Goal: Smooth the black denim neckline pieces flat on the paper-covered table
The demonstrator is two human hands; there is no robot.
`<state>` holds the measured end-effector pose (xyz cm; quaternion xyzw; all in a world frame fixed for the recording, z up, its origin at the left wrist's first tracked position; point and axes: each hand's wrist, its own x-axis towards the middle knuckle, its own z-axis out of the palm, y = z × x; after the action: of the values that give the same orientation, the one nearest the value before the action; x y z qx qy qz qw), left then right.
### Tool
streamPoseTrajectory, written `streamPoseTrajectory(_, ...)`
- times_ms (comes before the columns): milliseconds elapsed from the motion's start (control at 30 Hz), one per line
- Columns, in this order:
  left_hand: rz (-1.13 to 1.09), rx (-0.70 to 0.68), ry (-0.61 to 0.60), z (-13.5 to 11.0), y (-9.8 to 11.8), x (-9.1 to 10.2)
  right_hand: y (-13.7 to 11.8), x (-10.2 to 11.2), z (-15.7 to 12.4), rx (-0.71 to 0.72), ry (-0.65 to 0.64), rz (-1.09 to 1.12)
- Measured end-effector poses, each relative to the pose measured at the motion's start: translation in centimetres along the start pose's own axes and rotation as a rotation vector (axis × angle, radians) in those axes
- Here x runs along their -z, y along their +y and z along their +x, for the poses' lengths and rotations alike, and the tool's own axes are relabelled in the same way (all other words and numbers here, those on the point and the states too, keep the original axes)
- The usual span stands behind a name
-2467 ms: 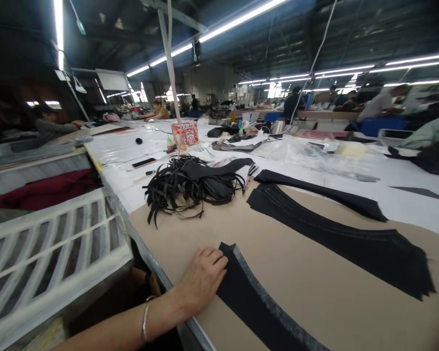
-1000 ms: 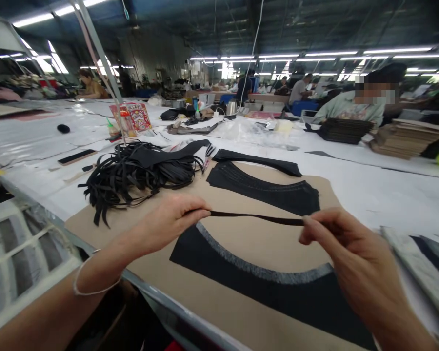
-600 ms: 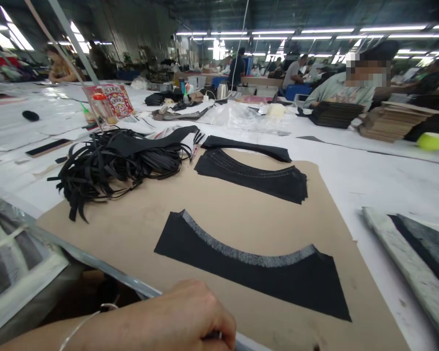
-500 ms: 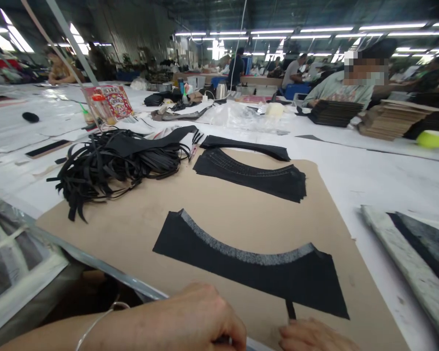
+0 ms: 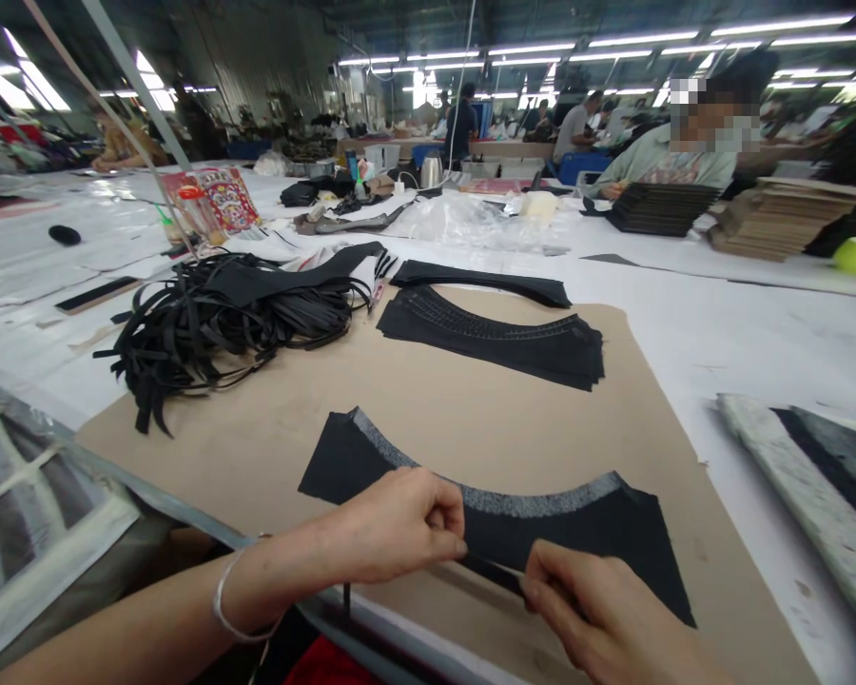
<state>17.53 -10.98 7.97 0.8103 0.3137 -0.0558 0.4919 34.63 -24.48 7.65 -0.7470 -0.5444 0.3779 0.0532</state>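
A curved black fabric piece (image 5: 585, 538) with a grey upper edge lies on a brown cardboard sheet (image 5: 435, 419) in front of me. My left hand (image 5: 399, 523) and my right hand (image 5: 599, 614) are over its lower edge, both pinched on a thin black strip (image 5: 496, 566) stretched between them. One end of the strip hangs down below my left hand at the table's edge. A tangled heap of black strips (image 5: 221, 319) sits to the upper left. A stack of curved black pieces (image 5: 499, 338) lies farther back on the cardboard.
A white table (image 5: 742, 333) carries the cardboard. Grey and black padded pieces (image 5: 813, 495) lie at the right. A red printed packet (image 5: 214, 200), a kettle and bags stand at the back. A seated person (image 5: 671, 157) works by stacked boards (image 5: 770, 219). A white grid rack (image 5: 29, 514) is at the left.
The camera swung right. My hands took up a black strip, dropped below the table's edge, and now hold it low over the near fabric piece, closer together than before.
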Motion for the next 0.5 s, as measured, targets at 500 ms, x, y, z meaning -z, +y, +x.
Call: streamPoseTrajectory(500,0.176,0.046,0.221,5.0,-2.9,-1.0,-0.7,-0.4,5.6,-0.151,0.149,-0.244)
